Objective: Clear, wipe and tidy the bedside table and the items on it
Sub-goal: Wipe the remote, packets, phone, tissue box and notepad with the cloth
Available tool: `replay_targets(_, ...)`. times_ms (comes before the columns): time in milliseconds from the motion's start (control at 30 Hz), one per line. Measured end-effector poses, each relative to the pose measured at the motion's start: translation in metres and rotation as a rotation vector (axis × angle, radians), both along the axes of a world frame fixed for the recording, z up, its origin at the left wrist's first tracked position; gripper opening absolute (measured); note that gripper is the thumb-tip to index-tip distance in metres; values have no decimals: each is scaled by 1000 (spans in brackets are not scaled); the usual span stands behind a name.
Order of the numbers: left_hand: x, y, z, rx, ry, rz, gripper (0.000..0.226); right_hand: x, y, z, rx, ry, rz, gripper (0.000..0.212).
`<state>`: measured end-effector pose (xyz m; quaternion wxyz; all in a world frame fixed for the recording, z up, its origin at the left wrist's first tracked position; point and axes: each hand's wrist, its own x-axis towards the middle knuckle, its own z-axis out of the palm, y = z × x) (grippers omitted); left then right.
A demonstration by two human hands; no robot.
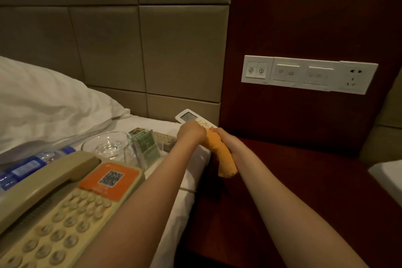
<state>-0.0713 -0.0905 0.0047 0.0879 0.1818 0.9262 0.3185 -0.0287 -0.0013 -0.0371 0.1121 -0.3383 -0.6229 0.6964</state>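
A white remote control with a small screen is held over the bed's edge, its lower half hidden by my hands. My left hand grips the remote around its middle. My right hand holds an orange cloth against the remote's lower end, and the cloth hangs down past my wrist. The dark red wooden bedside table lies below and to the right of both hands.
On the white bed sheet sit a beige telephone with an orange QR sticker, a blue-labelled water bottle, a glass bowl, a clear card holder and a woven tray. A white switch panel is on the wooden wall panel. A white pillow lies at left.
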Motion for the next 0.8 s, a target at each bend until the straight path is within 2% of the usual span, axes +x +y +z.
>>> replay_targets(67,-21,0,3,-215,246,-80,29,-17,12,-4,-9,-6,20,28)
replay_targets(133,-39,-3,2,-476,398,-142,34,-32,21,-9,-38,-10,48,26)
replay_targets(233,-54,-5,-5,-871,361,-197,50,-52,21,-16,-52,-68,165,26)
replay_targets(300,-62,-4,-15,-956,316,-202,54,-62,17,-17,-2,-120,233,29)
replay_targets(400,-71,-2,-29,-952,319,-188,55,-74,10,-12,166,-160,241,29)
replay_targets(467,-76,-3,-33,-896,351,-167,49,-83,5,-8,331,-204,197,38)
replay_targets(567,-81,-7,-29,-859,386,-130,39,-93,-2,-4,469,-268,247,45)
replay_targets(700,-83,-15,-17,-758,456,-92,30,-99,-7,-4,537,-318,315,45)
replay_targets(800,-81,-20,-10,-681,513,-82,30,-92,-11,-6,565,-316,280,49)
